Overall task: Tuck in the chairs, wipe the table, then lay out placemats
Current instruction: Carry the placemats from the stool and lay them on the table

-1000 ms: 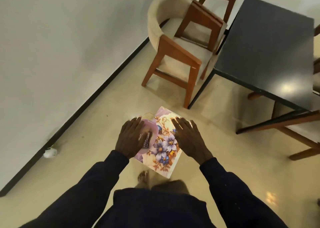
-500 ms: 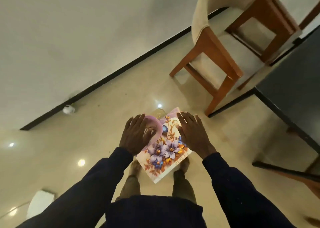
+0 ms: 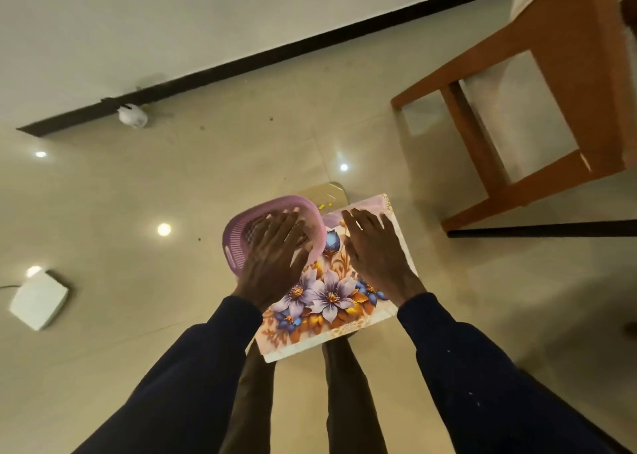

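A stack of floral placemats (image 3: 331, 298) is carried at waist height above my legs. A pink slotted plastic basket (image 3: 234, 243) sits on its left part, with something dark and checked inside. My left hand (image 3: 275, 253) lies across the basket with straight fingers. On the stack's right side my right hand (image 3: 375, 253) rests flat. Both thumbs are hidden. A wooden chair with a beige seat (image 3: 558, 84) stands at the upper right. A dark table bar (image 3: 541, 227) runs along the right edge.
A beige tiled floor stretches all around, with a black baseboard (image 3: 275, 57) along the white wall. A small white object (image 3: 132, 115) sits at the baseboard. A white square box (image 3: 38, 298) lies on the floor at the left.
The view has swung left and down: the chair has slid to the right edge and the tabletop is out of sight. Both hands stay on the basket and placemats.
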Available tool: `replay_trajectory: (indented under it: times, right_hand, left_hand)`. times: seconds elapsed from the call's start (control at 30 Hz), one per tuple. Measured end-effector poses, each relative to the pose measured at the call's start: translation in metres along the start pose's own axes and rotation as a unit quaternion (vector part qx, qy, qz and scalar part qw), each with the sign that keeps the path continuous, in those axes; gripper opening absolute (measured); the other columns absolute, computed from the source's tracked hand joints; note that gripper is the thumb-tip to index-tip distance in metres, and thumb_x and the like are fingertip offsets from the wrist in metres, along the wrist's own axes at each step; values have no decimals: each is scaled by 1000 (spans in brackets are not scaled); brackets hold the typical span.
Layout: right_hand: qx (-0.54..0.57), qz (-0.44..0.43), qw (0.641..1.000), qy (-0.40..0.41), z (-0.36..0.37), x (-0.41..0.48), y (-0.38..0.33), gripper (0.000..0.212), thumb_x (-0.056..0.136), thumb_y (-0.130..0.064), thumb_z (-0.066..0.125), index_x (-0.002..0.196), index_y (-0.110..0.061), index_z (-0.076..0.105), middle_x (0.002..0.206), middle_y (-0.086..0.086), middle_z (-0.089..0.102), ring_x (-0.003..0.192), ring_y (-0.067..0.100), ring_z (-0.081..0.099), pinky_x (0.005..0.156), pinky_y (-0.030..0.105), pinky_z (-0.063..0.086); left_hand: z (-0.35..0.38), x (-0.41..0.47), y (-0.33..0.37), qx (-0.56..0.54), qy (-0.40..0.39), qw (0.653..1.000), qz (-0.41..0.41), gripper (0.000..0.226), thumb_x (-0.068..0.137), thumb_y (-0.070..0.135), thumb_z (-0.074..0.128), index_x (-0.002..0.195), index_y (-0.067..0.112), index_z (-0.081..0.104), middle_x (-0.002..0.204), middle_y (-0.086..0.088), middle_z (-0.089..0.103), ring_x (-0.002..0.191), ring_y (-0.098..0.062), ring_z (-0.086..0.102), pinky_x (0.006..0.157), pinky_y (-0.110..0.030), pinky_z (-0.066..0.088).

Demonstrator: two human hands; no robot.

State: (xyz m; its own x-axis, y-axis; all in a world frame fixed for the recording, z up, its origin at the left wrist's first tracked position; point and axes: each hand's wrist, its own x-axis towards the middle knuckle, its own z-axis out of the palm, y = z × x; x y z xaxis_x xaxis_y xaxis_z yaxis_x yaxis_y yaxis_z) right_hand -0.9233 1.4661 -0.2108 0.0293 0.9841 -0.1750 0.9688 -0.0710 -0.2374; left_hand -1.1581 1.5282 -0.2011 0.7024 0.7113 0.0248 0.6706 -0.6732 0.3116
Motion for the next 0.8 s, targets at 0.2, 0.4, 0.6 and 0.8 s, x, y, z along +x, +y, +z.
replay_trajectory:
  times: [0.2,0.4,0.6,0.8]
  right_hand:
    - [-8,-2,999,-34,72,7,17,61,100,-26,74,154,-8,52,154,17,58,141,37,58,115,56,47]
    - [-13,-8,998,-62,117,32,19,78,92,-28,84,159,-10,47,164,19,45,151,40,45,118,59,43]
    - [-30,-26,998,-40,146,32,19,76,97,-25,74,163,-8,40,168,24,36,156,44,36,121,60,39]
    - [-47,-38,997,-47,160,35,31,87,98,-41,73,167,-11,29,173,21,26,161,42,25,124,66,30]
  left_hand:
    - [51,2,-27,11,-63,997,37,55,113,38,35,155,7,51,169,-19,36,159,-37,29,123,-65,30]
    - [61,12,-31,-10,-54,995,88,77,104,61,48,164,15,36,174,-12,24,163,-29,19,128,-64,21]
    - [70,17,-38,1,-67,991,117,84,100,69,44,167,20,28,175,-13,20,163,-32,15,129,-64,17]
    - [80,17,-50,19,-83,987,134,109,83,63,78,167,20,23,175,-16,18,162,-37,18,126,-69,21]
